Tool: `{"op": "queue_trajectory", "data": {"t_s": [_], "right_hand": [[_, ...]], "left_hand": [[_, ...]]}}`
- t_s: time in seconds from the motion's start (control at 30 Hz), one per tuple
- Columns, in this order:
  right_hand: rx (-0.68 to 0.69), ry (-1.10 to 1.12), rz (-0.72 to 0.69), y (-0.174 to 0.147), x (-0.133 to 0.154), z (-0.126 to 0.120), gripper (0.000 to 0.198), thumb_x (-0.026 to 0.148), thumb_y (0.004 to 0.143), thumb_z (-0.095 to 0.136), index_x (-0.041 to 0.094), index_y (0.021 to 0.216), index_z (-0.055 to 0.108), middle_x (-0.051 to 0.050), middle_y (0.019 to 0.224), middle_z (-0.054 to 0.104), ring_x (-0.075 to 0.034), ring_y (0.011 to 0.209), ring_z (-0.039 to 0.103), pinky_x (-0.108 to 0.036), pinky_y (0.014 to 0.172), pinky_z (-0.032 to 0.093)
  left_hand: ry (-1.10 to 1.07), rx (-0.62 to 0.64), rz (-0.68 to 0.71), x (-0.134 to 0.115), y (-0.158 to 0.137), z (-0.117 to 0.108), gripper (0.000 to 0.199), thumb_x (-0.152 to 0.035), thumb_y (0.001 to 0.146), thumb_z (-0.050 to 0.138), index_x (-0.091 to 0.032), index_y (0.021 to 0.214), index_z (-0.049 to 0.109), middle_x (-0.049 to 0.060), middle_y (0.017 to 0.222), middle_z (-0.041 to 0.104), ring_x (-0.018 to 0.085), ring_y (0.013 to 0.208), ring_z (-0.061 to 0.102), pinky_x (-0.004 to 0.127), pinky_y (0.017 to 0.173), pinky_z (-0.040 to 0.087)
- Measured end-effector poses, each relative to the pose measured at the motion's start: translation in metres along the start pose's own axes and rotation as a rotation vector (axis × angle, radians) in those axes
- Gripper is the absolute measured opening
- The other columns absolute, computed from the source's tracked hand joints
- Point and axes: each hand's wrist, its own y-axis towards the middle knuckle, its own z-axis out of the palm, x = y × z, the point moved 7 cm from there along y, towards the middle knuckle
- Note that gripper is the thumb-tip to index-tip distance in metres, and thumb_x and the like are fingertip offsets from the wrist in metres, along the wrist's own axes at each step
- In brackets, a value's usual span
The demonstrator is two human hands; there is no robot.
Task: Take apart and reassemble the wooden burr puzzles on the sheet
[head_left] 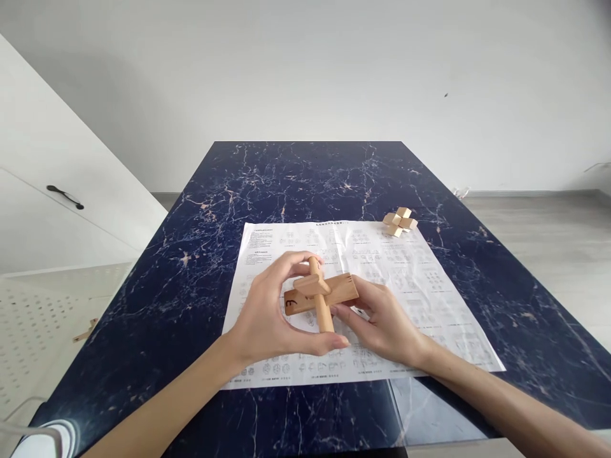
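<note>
A wooden interlocking puzzle (340, 289) is held between both hands above the printed sheet. It has a flat plank with a dark mark at its left end, a round rod through it, and another flat piece crossing them. My left hand (270, 312) grips the rod lengthwise, fingers at its far end and thumb at its near end. With thumb and fingers, my right hand (377, 315) pinches the plank's right end. Beneath them lies a white instruction sheet (401, 267) with rows of small diagrams, creased in places.
A second wooden burr puzzle (400, 221) sits at the sheet's far right corner. All this rests on a dark blue marbled table (296, 178). A white cabinet (71, 159) and perforated white surface (57, 324) are to the left. A round white object (52, 439) is at the near left.
</note>
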Motion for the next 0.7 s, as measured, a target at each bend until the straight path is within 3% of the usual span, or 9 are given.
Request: {"op": "queue_trajectory", "data": {"t_s": [0.1,0.4,0.5,0.6,0.7], "right_hand": [[0.005,0.062,0.042,0.001,-0.002,0.002,0.004,0.021,0.103,0.064,0.021,0.106,0.067,-0.006,0.1,0.079,-0.019,0.087,0.078,-0.032,0.078,0.066],[-0.033,0.152,0.003,0.001,0.001,0.0,0.002,0.022,0.103,0.066,0.021,0.102,0.066,-0.003,0.09,0.077,-0.018,0.078,0.078,-0.031,0.071,0.065],[-0.068,0.112,0.027,0.002,-0.002,-0.003,0.008,0.023,0.103,0.066,0.022,0.096,0.064,-0.001,0.082,0.076,-0.018,0.074,0.077,-0.03,0.068,0.063],[-0.087,0.114,0.079,0.002,-0.008,-0.004,0.006,0.025,0.103,0.067,0.021,0.1,0.065,-0.004,0.087,0.079,-0.021,0.081,0.079,-0.033,0.07,0.064],[-0.097,0.144,0.089,0.002,-0.01,-0.005,0.006,0.027,0.104,0.067,0.021,0.105,0.066,-0.004,0.087,0.079,-0.022,0.082,0.08,-0.035,0.072,0.065]], "left_hand": [[-0.032,0.004,-0.057,0.002,-0.002,0.002,0.079,-0.047,0.058,0.101,-0.024,0.121,0.06,0.006,0.115,0.074,0.029,0.101,0.076,0.046,0.094,0.062],[0.0,-0.045,0.016,-0.004,-0.001,-0.002,0.075,-0.048,0.057,0.1,-0.023,0.115,0.061,0.006,0.109,0.075,0.029,0.096,0.076,0.048,0.096,0.062],[-0.026,-0.045,0.005,-0.001,-0.002,0.001,0.074,-0.049,0.059,0.099,-0.022,0.116,0.061,0.007,0.108,0.075,0.027,0.093,0.075,0.044,0.087,0.063],[-0.051,-0.051,-0.012,0.002,-0.003,0.005,0.075,-0.052,0.06,0.099,-0.022,0.118,0.061,0.006,0.106,0.074,0.024,0.088,0.073,0.039,0.077,0.062],[-0.045,-0.056,-0.014,0.003,-0.004,0.007,0.076,-0.051,0.06,0.099,-0.022,0.119,0.062,0.006,0.107,0.072,0.023,0.087,0.069,0.037,0.076,0.06]]}}
